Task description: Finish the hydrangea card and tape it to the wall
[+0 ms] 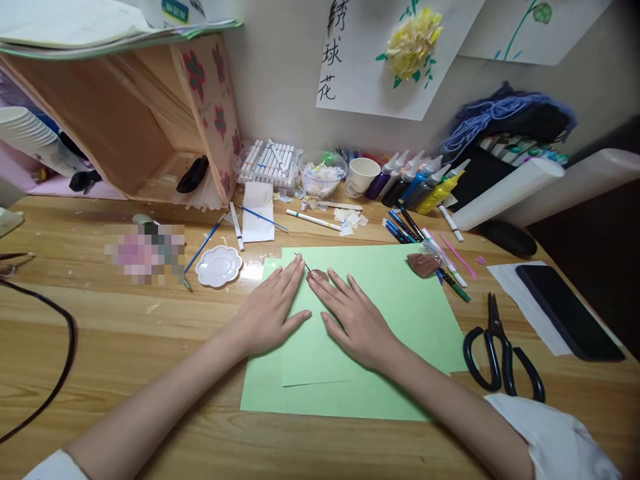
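Note:
My left hand (274, 308) lies flat on light green paper (400, 313), fingers stretched out and thumb apart. Just right of its fingertips sits a small brown lump (317, 274) that looks like modelling clay. A thin dark strand shows between the lump and my left fingertips; what it is I cannot make out. With fingers extended, my right hand (359, 321) rests its fingertips on the near side of the lump, partly covering it. At least two green sheets overlap under both hands. A clear bag of brown clay (424, 264) rests at the paper's far right corner.
Black-handled scissors (500, 353) and a dark phone (570, 313) lie on the right. A white palette (219, 266) and paintbrushes are left of the paper. Markers (270, 163), a paper cup (363, 177) and paint bottles (420, 183) line the wall. A cable (70, 340) curves at far left.

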`<act>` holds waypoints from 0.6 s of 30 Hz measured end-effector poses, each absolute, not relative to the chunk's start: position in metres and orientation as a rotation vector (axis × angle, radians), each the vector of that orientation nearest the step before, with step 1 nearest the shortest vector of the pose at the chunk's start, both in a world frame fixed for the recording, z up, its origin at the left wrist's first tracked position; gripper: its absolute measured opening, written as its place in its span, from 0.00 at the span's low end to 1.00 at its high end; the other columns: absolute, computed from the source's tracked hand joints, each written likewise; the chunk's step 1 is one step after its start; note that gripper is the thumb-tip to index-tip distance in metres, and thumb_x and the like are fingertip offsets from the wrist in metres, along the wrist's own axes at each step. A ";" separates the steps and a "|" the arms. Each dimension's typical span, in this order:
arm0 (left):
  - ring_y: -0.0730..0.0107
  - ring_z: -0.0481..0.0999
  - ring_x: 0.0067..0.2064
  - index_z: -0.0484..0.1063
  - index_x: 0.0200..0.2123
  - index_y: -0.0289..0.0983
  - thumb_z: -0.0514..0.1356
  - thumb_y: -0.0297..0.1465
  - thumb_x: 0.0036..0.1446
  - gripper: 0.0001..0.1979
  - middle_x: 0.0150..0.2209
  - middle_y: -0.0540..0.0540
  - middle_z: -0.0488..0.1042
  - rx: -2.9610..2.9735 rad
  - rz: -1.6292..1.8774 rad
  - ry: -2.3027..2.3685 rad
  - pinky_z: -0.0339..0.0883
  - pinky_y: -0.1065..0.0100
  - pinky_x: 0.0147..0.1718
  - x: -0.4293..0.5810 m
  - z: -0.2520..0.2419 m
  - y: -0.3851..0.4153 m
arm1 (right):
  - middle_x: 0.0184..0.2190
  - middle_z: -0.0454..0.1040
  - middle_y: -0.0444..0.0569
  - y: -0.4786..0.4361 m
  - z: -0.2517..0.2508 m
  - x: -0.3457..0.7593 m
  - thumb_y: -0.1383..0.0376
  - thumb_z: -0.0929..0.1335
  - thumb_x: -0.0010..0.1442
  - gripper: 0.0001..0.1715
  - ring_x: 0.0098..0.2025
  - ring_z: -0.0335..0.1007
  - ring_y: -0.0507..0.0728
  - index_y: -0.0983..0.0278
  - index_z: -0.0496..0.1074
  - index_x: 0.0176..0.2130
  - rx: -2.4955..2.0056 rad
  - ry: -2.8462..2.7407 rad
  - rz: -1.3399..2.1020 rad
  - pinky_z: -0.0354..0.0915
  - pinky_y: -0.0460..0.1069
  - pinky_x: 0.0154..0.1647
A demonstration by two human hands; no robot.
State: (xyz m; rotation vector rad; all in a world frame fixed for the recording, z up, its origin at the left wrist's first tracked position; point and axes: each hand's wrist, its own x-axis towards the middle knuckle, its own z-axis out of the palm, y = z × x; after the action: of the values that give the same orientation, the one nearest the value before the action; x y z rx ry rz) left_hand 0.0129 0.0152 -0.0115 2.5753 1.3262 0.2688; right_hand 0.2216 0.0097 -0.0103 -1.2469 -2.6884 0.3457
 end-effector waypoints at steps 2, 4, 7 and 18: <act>0.62 0.38 0.68 0.31 0.66 0.32 0.45 0.46 0.63 0.38 0.67 0.36 0.37 2.574 0.274 1.325 0.42 0.56 0.64 0.013 -0.012 0.015 | 0.66 0.44 0.41 0.009 -0.011 0.221 0.65 0.56 0.64 0.33 0.68 0.33 0.57 0.58 0.41 0.66 -1.255 -2.698 0.311 0.42 0.63 0.66; 0.62 0.38 0.68 0.31 0.66 0.32 0.45 0.46 0.63 0.38 0.67 0.36 0.37 2.569 0.281 1.328 0.43 0.56 0.64 0.013 -0.011 0.015 | 0.67 0.43 0.42 0.009 -0.011 0.220 0.65 0.55 0.65 0.32 0.69 0.31 0.57 0.59 0.42 0.66 -1.262 -2.701 0.262 0.39 0.64 0.66; 0.62 0.38 0.68 0.31 0.66 0.32 0.45 0.46 0.63 0.38 0.67 0.36 0.38 2.562 0.286 1.333 0.43 0.56 0.64 0.013 -0.011 0.014 | 0.68 0.36 0.46 0.009 -0.011 0.220 0.61 0.56 0.65 0.33 0.69 0.28 0.59 0.59 0.42 0.66 -1.269 -2.680 0.218 0.38 0.65 0.66; 0.61 0.39 0.68 0.33 0.66 0.33 0.45 0.46 0.62 0.37 0.67 0.37 0.38 2.552 0.320 1.310 0.44 0.56 0.63 0.013 -0.012 0.015 | 0.68 0.40 0.45 0.013 -0.009 0.216 0.56 0.57 0.65 0.32 0.69 0.28 0.61 0.56 0.45 0.65 -1.282 -2.671 0.252 0.38 0.66 0.65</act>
State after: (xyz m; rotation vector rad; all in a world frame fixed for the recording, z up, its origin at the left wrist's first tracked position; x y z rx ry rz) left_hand 0.0128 0.0147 -0.0121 2.5523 1.3095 0.3199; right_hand 0.2159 0.0131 -0.0094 -1.2818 -2.6708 0.2519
